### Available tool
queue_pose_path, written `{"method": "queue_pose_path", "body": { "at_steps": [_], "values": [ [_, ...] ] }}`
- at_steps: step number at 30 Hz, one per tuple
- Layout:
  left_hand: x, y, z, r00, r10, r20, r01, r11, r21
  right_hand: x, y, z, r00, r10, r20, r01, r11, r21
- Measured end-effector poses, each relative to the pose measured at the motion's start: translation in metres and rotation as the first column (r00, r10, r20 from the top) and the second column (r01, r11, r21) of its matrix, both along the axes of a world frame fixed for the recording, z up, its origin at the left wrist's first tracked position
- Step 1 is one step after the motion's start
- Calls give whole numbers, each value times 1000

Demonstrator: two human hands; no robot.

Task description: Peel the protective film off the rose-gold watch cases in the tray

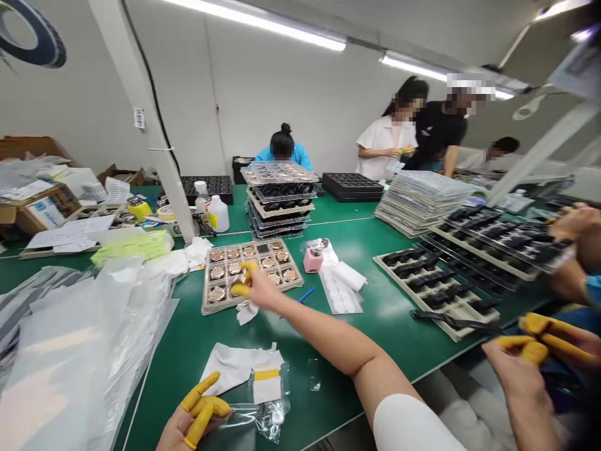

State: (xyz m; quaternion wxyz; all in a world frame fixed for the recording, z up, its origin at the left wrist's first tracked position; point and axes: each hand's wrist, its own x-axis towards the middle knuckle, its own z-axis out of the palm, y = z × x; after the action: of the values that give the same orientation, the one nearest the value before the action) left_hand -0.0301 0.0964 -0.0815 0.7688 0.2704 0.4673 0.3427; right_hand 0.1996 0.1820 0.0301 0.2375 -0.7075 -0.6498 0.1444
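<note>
Two-handed, poising the right hand (260, 289) in a parted grip of unclear contents over the tray (205, 300), likely compartmented to separate its round pieces (216, 294), at one o'clock from the left hand (190, 416), and curling the latter, with hold uncertain, beside clear film (244, 415) at three o'clock.

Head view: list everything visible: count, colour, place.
Bench: one, green, throughout
Tray: one, pale, centre
Pieces: several, gold, in tray
Tray stack: one, mixed, rear
Strap trays: several, pale, right
Clear stack: one, whitish, right
Black trays: several, black, rear
Pink bottle: one, pink, centre
White bottles: two, white, rear
Discs: several, white, centre
Pen: one, blue, centre
Cloth: one, white, front
Packet: one, clear, front
Sheets: many, clear, left
Wrapper: one, green, left
Cartons: several, brown, left
Co-workers: at least five, mixed, rear, right
Lights: several, white, ceiling
Post: one, white, left
Clutter: uncountable, mixed, left
Left hand: one, yellow-tipped, front
Right hand: one, yellow-tipped, over tray
</note>
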Motion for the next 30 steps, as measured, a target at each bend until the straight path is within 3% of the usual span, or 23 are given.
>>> {"method": "queue_pose_path", "body": {
  "at_steps": [2,4,7,9,12,14,18,22,25,27,30],
  "values": [
    [2,0,9,1000,14,-16,-13,998,68,-21,-38,-9,910,246,-333,-283,957,-64],
    [6,-5,19,1000,15,-26,-12,995,99,-35,-70,-18,792,363,-491,-469,876,-110],
    [11,-20,32,999,-1,-35,4,997,74,-43,-101,-26,722,414,-555,-605,766,-215],
    [12,-31,34,999,-5,-35,8,997,72,-46,-113,-28,692,432,-578,-651,720,-240],
    [8,-45,32,999,16,-34,-14,999,47,-51,-120,-31,704,469,-533,-655,719,-234],
    [2,-52,30,998,46,-38,-46,999,5,-54,-120,-34,740,510,-439,-635,745,-205],
    [-14,-62,29,991,112,-71,-110,994,26,-56,-113,-45,831,555,-40,-557,830,-46],
    [-26,-67,31,982,168,-89,-163,985,61,-55,-106,-65,779,528,338,-540,839,-66],
    [-31,-69,33,981,166,-101,-165,986,19,-51,-104,-70,777,507,373,-524,849,-62],
    [-33,-70,34,981,150,-120,-152,988,-7,-49,-108,-63,804,502,318,-525,851,-16],
    [-29,-69,33,977,143,-161,-146,989,-7,-54,-123,-47,780,588,214,-615,784,86]
  ]
}}
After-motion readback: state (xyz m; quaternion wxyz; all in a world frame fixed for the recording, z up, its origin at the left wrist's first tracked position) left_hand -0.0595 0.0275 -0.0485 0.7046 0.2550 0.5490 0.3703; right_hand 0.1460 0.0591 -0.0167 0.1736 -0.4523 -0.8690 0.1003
